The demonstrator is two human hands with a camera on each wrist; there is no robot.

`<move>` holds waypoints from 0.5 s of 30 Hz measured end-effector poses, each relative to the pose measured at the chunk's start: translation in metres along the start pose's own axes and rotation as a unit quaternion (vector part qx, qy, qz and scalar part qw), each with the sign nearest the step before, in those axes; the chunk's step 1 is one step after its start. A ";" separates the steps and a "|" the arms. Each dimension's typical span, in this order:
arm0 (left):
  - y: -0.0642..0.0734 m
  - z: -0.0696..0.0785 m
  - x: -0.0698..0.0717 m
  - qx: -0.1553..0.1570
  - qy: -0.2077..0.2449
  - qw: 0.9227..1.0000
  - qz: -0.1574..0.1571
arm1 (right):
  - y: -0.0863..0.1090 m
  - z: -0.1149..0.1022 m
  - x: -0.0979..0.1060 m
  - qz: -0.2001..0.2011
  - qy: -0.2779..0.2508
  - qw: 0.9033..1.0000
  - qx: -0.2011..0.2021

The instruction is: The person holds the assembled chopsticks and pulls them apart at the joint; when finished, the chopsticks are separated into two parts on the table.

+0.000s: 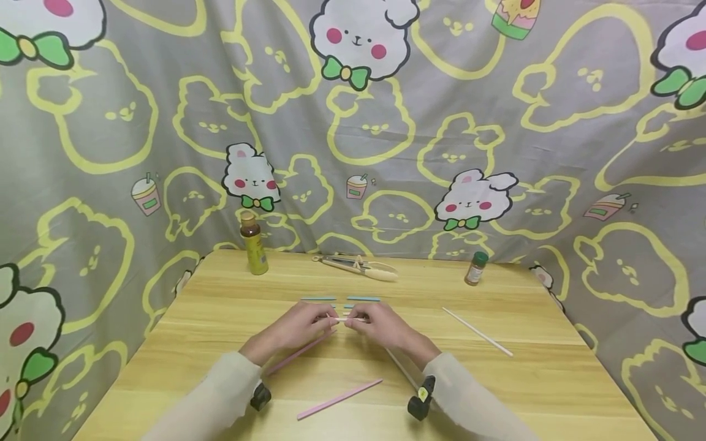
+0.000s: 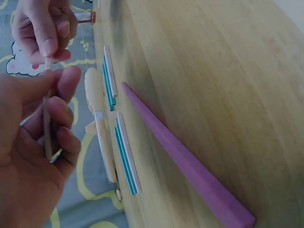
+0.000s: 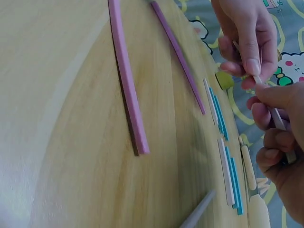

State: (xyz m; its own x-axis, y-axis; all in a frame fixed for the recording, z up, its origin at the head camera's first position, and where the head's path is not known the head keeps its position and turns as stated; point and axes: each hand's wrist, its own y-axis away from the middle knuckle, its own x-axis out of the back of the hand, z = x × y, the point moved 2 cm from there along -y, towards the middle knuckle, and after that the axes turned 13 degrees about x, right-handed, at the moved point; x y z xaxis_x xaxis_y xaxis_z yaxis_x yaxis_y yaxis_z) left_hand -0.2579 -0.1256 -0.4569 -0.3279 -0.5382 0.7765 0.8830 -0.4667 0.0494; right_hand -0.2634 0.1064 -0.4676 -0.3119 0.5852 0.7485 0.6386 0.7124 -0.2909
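Note:
A thin white stick point(image 1: 341, 319) is held level above the table between both hands. My left hand point(image 1: 303, 323) pinches one end between thumb and fingers, with part of the stick lying across its curled fingers. Close beside it, my right hand point(image 1: 386, 331) pinches the other end the same way. Beyond the hands lie two groups of short sticks; each has blue sticks point(image 2: 125, 159) and a white stick point(image 2: 128, 147) side by side. One pink stick point(image 1: 298, 355) lies slanted by the left forearm, partly hidden by the hand. Another pink stick point(image 1: 339, 399) lies nearer.
A long white stick point(image 1: 477, 331) lies at the right, and a pale stick point(image 1: 401, 367) runs partly under the right forearm. Along the back stand a yellow-labelled bottle point(image 1: 255, 251), tongs point(image 1: 358, 267) and a green-capped jar point(image 1: 476, 269). A patterned curtain point(image 1: 386, 135) hangs behind the table.

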 end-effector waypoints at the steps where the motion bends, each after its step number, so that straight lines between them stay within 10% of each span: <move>1: 0.000 0.000 -0.002 -0.002 -0.005 1.000 0.002 | 0.001 0.000 0.001 -0.001 0.002 1.000 0.001; 15: 0.004 0.004 -0.004 -0.026 -0.008 0.999 0.032 | 0.013 0.004 0.010 -0.002 0.056 0.997 0.052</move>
State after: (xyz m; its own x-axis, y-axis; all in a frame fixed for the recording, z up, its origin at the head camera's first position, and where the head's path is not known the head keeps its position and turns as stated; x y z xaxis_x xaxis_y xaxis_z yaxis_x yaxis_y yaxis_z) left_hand -0.2514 -0.1224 -0.4572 -0.2665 -0.5570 0.7866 0.8827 -0.4688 -0.0329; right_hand -0.2610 0.1228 -0.4666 -0.2303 0.5400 0.8095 0.5591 0.7543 -0.3441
